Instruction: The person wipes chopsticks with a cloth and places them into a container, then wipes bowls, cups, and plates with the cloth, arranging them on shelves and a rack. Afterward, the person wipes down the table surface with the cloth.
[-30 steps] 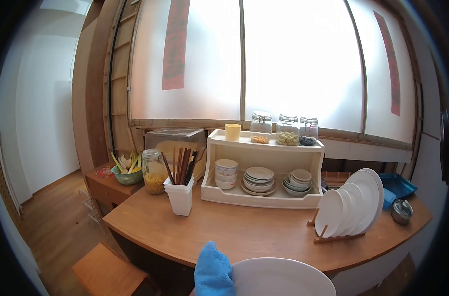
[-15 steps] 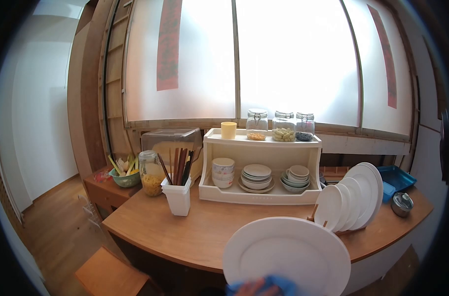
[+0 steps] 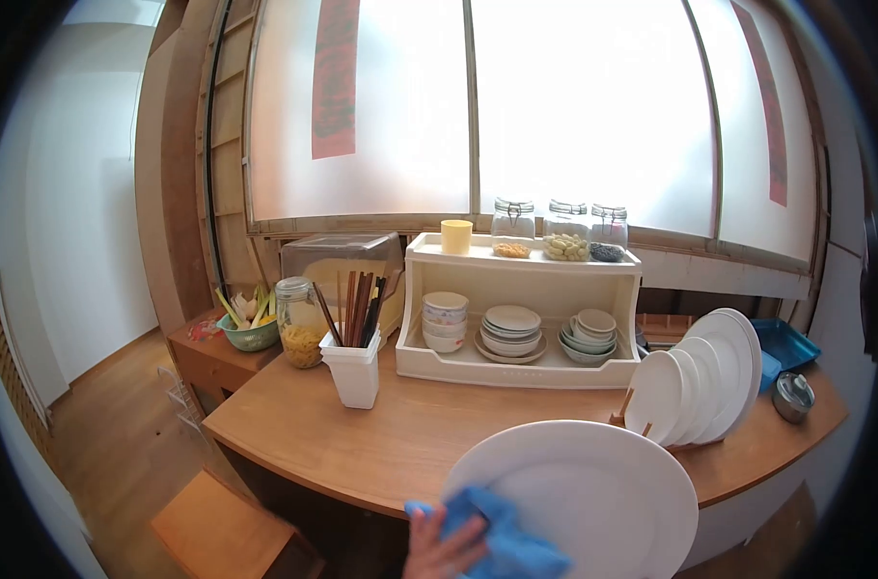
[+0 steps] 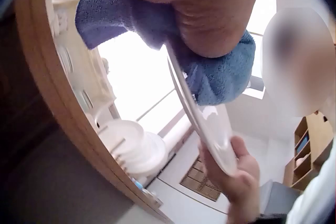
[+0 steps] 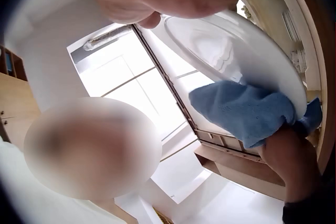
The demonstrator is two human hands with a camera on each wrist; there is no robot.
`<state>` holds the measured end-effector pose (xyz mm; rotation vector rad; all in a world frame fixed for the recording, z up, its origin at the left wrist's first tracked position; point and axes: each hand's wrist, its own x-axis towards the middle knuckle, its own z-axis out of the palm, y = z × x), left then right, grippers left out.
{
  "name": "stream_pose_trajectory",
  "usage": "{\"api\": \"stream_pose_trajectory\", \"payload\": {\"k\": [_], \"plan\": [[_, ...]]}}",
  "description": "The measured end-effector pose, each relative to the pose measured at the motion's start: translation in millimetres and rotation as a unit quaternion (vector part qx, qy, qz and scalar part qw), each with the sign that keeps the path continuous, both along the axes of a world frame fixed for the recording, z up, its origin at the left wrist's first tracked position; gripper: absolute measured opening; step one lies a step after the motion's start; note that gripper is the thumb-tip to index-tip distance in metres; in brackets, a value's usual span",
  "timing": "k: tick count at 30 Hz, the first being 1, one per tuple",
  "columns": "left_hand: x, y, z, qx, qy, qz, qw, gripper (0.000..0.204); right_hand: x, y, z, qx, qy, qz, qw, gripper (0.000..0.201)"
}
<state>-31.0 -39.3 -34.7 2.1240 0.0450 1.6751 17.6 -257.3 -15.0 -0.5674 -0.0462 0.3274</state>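
A large white plate [image 3: 613,492] is held tilted in front of the table. My left hand [image 3: 444,545] holds a blue cloth [image 3: 511,540] against the plate's face near its left edge. In the left wrist view, that cloth [image 4: 223,77] bunches around the plate's rim under the hand. My right hand [image 4: 236,174] grips the plate [image 4: 197,108] by the opposite rim, thumb on one side and fingers on the other; the head view does not show this hand. The right wrist view has the cloth [image 5: 241,108] lying over part of the plate [image 5: 262,58].
Several white plates [image 3: 724,372] stand in a wooden rack on the table's right. A cream shelf [image 3: 516,374] holds bowls and jars. Chopsticks fill a white holder [image 3: 355,376]; a pasta jar [image 3: 302,328] stands behind. A stool [image 3: 222,526] is at lower left.
The plate has risen into the head view. The cloth hand moved from beside the plate to its lower face, then left and slightly up toward the left edge.
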Motion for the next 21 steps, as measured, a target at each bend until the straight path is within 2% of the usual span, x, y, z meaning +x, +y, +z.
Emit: {"api": "stream_pose_trajectory", "payload": {"k": [1,3,5,6,8,10,11,12,13,14,15,16,17,18,20,21], "plan": [[-19,-20,0,0.053,0.112,-0.12,0.985,0.036,3,-2,-8,-0.006,-0.027,0.006,1.0,0.064],[-30,-47,-18,0.037,0.191,-0.254,0.947,0.037,6,0,-16,-0.02,-0.046,0.005,0.999,0.063],[-41,-58,-30,0.071,0.255,-0.375,0.888,0.037,10,-2,-16,-0.043,-0.076,-0.037,0.995,0.062],[-42,-56,-33,0.062,0.252,-0.409,0.875,0.037,12,-6,-12,0.014,-0.032,0.0,0.999,0.061],[-36,-38,-24,0.08,0.25,-0.466,0.845,0.037,10,4,20,-0.062,-0.039,-0.099,0.992,0.065],[-26,-16,-9,0.113,0.226,-0.459,0.852,0.035,25,-16,12,0.072,-0.001,-0.092,0.993,0.058],[-18,0,-12,0.153,0.217,-0.395,0.879,0.009,34,-26,13,0.061,-0.001,-0.113,0.992,0.058],[-11,6,-4,0.107,0.174,-0.358,0.911,0.011,44,-37,16,0.064,-0.078,-0.143,0.984,0.058],[-5,25,4,0.131,0.162,-0.304,0.93,0.016,52,-48,18,0.068,-0.154,-0.166,0.972,0.057],[5,41,5,0.117,0.125,-0.263,0.949,0.039,59,-62,20,0.071,-0.178,-0.191,0.963,0.058],[5,53,7,-0.055,0.225,-0.24,0.943,0.04,63,-75,25,0.064,-0.178,-0.194,0.963,0.058],[22,69,9,0.045,0.142,-0.22,0.964,0.043,67,-87,33,0.044,-0.222,-0.224,0.948,0.057],[31,75,14,0.018,0.146,-0.189,0.971,0.044,70,-98,41,0.023,-0.267,-0.253,0.93,0.056],[40,87,5,-0.084,0.19,-0.217,0.954,0.041,77,-112,47,0.015,-0.268,-0.252,0.93,0.056],[48,90,7,-0.09,0.209,-0.213,0.95,0.037,89,-141,61,0.009,-0.253,-0.352,0.901,0.054],[51,90,7,-0.088,0.231,-0.206,0.947,0.034,95,-151,72,0.002,-0.253,-0.353,0.901,0.054]]}}
